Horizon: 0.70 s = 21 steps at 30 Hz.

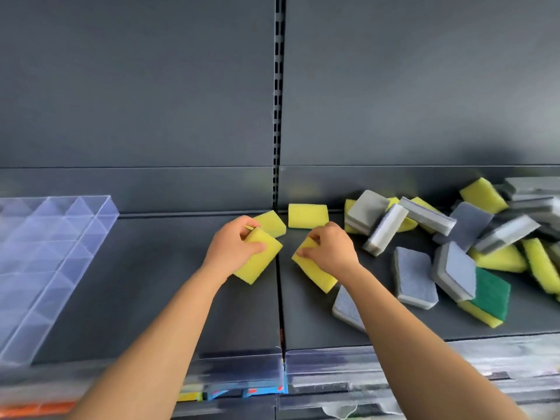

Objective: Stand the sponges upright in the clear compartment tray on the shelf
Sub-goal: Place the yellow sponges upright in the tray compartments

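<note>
Mid-frame, L hand (233,250) gripped a yellow sponge (262,265), long axis lower left to upper right; R hand (333,253) pinched a second yellow sponge (318,277), axis upper left to lower right — both plain rectangular foam, fingers (306,253) curled. Clear compartment tray (45,253) sat left on the shelf (145,283).

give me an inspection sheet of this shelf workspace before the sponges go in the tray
surface: dark shelf, a seam running between the hands
job's things: clear compartment tray at left, no sponge in it; sponge pile jumbled at right; loose yellow sponges behind the hands
clutter: nothing seen
grippers: left hand grips a yellow sponge; right hand grips a second yellow sponge
cables: nothing seen
surroundings: dark back panel, slotted upright, blurred goods on the lower shelf
</note>
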Tool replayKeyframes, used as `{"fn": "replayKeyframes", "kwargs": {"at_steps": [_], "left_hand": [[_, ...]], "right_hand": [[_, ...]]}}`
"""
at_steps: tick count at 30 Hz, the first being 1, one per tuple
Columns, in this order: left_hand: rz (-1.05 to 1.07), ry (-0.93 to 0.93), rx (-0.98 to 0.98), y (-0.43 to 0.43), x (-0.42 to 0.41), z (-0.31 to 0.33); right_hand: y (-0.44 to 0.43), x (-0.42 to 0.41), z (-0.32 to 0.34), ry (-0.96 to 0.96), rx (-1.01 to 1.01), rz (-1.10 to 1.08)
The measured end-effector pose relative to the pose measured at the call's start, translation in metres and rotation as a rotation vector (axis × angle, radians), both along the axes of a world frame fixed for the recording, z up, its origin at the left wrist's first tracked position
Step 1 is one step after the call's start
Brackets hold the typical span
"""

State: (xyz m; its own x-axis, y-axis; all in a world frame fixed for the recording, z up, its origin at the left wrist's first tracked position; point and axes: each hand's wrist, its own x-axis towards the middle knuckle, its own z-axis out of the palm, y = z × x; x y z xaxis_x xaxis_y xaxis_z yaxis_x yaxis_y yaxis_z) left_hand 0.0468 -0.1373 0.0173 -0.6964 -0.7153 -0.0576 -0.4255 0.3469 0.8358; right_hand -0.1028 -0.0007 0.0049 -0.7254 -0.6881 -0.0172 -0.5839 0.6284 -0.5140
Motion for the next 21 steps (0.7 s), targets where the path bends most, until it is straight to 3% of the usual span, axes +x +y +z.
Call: {"fn": "replayKeyframes", "kwargs": {"at_steps": [10,21], "left_hand": [[0.303,0.331,0.106,0.006,0.078,0.008],[0.523,0.441,0.054,-0.018,0.200,0.003]], "right_hand": [[-0.028,0.054,0.021,-0.232,-0.503,0.031],[-0.075,0.158,0.027,-0.439,-0.608,0.196]]}}
